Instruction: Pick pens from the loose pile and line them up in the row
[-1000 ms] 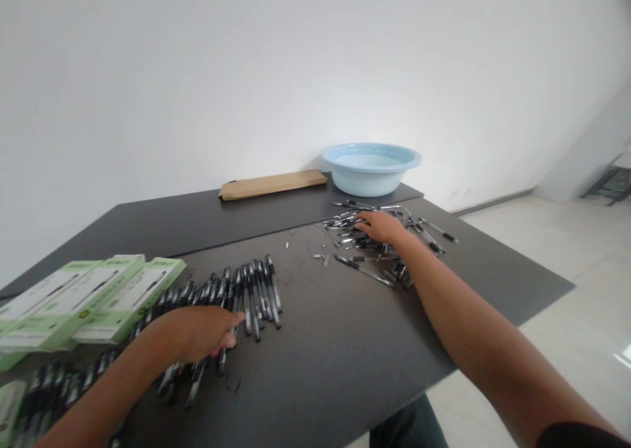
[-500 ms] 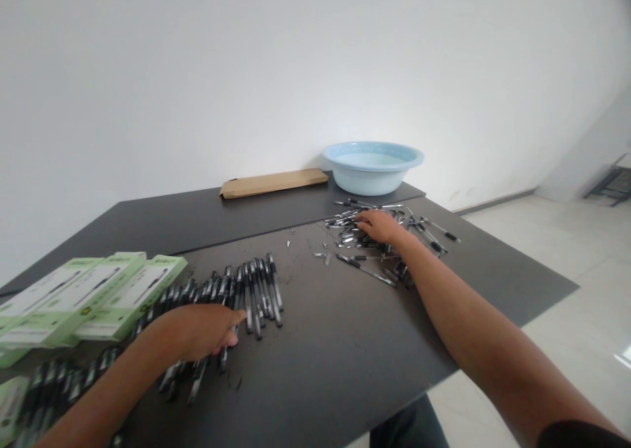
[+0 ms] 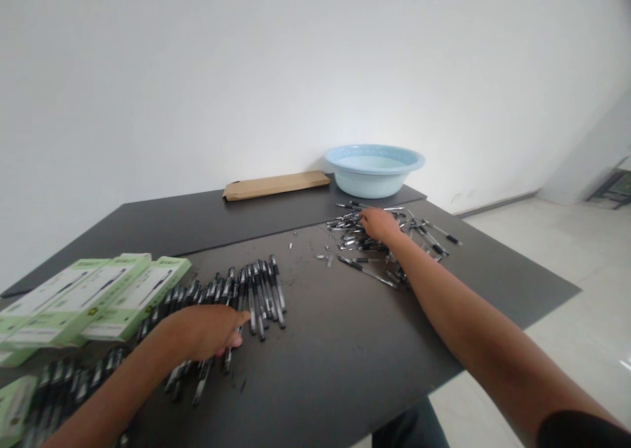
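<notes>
My left hand lies over a row of capped black gel pens at the front left. Its thumb and forefinger are closed around one clear-barrelled pen in that row. My right arm stretches across to a loose heap of uncapped pens near the basin. There my right hand is bent down with its fingers drawn together; their tips are partly hidden among the pens, and what they grip cannot be made out.
Green and white pen boxes lie at the left, with more pens in front. A flat cardboard piece and a light blue basin stand at the back by the wall. Small clear parts are scattered mid-table.
The view has shifted slightly. My right hand's fingers have drawn closer together over the heap. My left hand stays at the same spot in the row.
</notes>
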The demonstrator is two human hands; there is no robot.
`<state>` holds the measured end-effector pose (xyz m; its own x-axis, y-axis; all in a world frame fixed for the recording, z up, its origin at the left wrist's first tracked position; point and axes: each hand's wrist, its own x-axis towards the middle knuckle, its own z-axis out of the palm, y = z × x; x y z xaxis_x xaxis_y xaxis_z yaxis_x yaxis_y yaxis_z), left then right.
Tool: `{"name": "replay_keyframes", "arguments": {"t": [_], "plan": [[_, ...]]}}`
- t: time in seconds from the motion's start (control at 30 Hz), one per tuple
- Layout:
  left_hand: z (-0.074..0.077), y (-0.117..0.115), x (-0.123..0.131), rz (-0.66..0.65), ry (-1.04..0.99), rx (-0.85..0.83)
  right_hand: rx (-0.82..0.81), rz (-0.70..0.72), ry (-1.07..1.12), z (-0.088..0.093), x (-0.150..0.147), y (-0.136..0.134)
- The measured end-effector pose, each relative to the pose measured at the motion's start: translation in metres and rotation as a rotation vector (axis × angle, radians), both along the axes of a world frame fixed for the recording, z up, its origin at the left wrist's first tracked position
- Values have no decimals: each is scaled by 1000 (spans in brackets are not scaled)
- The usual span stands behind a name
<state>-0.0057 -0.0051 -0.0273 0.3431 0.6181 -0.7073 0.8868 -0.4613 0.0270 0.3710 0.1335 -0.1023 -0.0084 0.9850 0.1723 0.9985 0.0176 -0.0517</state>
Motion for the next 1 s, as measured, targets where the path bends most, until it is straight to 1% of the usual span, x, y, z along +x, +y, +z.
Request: {"name": "replay_keyframes", "arguments": {"t": [0.07,0.13,0.23,0.33,0.43,0.63,0.77,1.0], "plan": [[3,-3,3,25,-8,11,-16,20,-16,0,-5,4],[5,-5,3,11,-40,43,-23,40,-32,0,-9,8],[3,-6,1,-38,-76,84,-29,73,-56,0,-14,14],[1,-6,-2,-34,-83,105,-47,105,-76,0,-15,20],[2,-5,-1,-14,-73,89,-64,134,-90,0,-14,25],[0,-1,1,-44,24,33,-102,168,-101,1,-11,29],[-1,-1,1,-41,20,62,-118,172,-99,2,-10,30],[1,-4,0,-27,-7,62,-107,198,-105,0,-12,28]]}}
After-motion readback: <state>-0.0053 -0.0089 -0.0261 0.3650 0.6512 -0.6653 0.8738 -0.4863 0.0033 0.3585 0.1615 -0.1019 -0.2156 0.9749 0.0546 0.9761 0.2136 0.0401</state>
